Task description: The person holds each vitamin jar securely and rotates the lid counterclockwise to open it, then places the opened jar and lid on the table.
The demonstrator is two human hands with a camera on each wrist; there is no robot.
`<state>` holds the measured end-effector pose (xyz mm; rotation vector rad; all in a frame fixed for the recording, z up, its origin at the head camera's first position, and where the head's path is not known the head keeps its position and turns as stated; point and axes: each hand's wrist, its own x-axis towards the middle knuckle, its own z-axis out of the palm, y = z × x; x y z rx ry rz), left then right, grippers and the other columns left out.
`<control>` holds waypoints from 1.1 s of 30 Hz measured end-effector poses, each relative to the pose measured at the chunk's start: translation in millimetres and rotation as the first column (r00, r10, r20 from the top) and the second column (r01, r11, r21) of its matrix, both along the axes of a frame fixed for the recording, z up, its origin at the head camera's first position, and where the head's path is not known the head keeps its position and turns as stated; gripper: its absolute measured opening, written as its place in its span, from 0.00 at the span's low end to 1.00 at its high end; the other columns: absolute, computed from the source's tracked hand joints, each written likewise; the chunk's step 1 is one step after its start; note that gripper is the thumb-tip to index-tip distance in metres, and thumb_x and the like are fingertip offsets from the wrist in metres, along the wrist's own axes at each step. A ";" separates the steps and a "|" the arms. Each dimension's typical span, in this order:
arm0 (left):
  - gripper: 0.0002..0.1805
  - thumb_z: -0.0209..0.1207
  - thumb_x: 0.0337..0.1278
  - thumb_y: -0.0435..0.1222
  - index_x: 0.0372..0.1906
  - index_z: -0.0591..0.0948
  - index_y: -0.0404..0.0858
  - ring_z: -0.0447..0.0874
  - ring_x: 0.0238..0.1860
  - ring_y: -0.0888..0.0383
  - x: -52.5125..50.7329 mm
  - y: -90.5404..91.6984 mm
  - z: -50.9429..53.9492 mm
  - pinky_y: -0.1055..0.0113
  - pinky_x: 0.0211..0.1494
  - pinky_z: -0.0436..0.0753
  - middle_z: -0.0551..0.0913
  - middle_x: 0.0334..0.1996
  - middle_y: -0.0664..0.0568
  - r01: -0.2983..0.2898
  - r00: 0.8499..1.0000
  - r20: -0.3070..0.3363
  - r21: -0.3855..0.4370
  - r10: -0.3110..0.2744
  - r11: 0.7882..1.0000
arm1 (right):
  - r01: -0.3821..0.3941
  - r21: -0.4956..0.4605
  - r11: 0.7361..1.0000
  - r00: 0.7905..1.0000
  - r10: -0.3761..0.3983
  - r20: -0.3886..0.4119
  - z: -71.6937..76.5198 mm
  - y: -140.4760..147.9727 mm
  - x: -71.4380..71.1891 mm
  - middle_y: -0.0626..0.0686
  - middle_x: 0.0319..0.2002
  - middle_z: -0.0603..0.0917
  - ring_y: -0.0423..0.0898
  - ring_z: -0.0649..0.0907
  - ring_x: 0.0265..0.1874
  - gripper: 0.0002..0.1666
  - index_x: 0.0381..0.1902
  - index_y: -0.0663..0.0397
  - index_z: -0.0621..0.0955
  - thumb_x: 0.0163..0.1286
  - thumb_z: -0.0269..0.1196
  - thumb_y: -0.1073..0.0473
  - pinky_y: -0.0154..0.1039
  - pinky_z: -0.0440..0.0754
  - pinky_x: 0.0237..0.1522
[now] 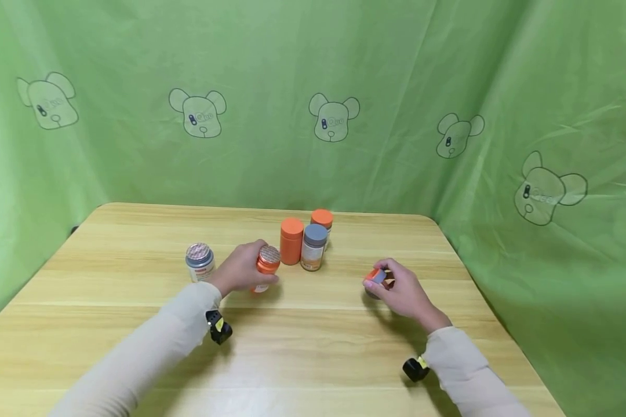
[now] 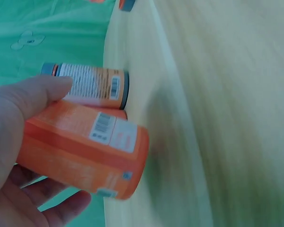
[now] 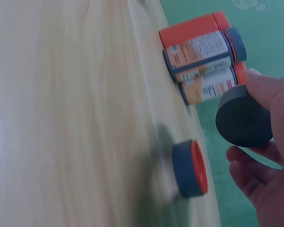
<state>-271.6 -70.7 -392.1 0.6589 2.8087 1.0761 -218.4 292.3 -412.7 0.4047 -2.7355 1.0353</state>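
In the head view my left hand (image 1: pixel 242 267) grips an orange bottle (image 1: pixel 268 262) with a foil-sealed top and no cap. The left wrist view shows my thumb and fingers (image 2: pixel 14 99) around this bottle (image 2: pixel 85 146), its printed label facing the camera. Over at the right, my right hand (image 1: pixel 404 294) pinches a small cap (image 1: pixel 377 275). From the right wrist this cap (image 3: pixel 244 117) looks dark grey, held between thumb and fingers (image 3: pixel 270 90). Below it a second grey cap with an orange inside (image 3: pixel 183 169) lies on the table.
Behind my left hand stand an orange bottle (image 1: pixel 291 243), a grey-capped bottle (image 1: pixel 313 249) and an orange-capped one (image 1: pixel 321 218), close together. A foil-topped grey bottle (image 1: pixel 199 260) stands left of my left hand. Green cloth (image 1: pixel 271 168) hangs around the wooden table (image 1: pixel 302 359).
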 end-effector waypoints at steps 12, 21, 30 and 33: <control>0.38 0.75 0.42 0.39 0.59 0.70 0.31 0.79 0.49 0.46 -10.3 -9.3 -1.3 0.53 0.53 0.78 0.79 0.48 0.41 -0.094 0.995 0.045 0.014 0.093 0.996 | 0.135 0.015 0.991 0.991 -0.135 0.012 -11.3 24.7 1.0 0.57 0.37 0.80 0.51 0.80 0.37 0.20 0.33 0.56 0.73 0.57 0.73 0.52 0.42 0.79 0.38; 0.37 0.73 0.45 0.39 0.59 0.68 0.32 0.79 0.51 0.46 -16.2 -12.2 -7.8 0.52 0.54 0.78 0.78 0.50 0.40 -0.173 0.983 0.065 0.037 0.170 0.984 | 0.179 0.021 0.984 0.984 -0.179 -0.001 -16.2 39.4 0.1 0.59 0.40 0.81 0.53 0.80 0.39 0.19 0.26 0.54 0.73 0.56 0.74 0.55 0.44 0.80 0.40; 0.38 0.71 0.49 0.41 0.60 0.65 0.30 0.79 0.50 0.44 -21.2 -14.9 -9.7 0.52 0.53 0.78 0.78 0.50 0.38 -0.212 0.974 0.089 0.044 0.207 0.976 | 0.206 0.061 0.977 0.979 -0.205 -0.016 -19.1 52.0 0.4 0.64 0.47 0.83 0.59 0.81 0.44 0.16 0.23 0.53 0.75 0.58 0.72 0.55 0.43 0.78 0.36; 0.40 0.71 0.50 0.41 0.61 0.63 0.29 0.79 0.51 0.43 -21.0 -15.3 -10.8 0.51 0.54 0.78 0.77 0.50 0.36 -0.234 0.969 0.097 0.036 0.229 0.972 | 0.208 0.050 0.977 0.978 -0.208 0.004 -23.0 53.6 -0.3 0.65 0.49 0.83 0.60 0.82 0.46 0.16 0.22 0.53 0.75 0.58 0.72 0.56 0.45 0.79 0.38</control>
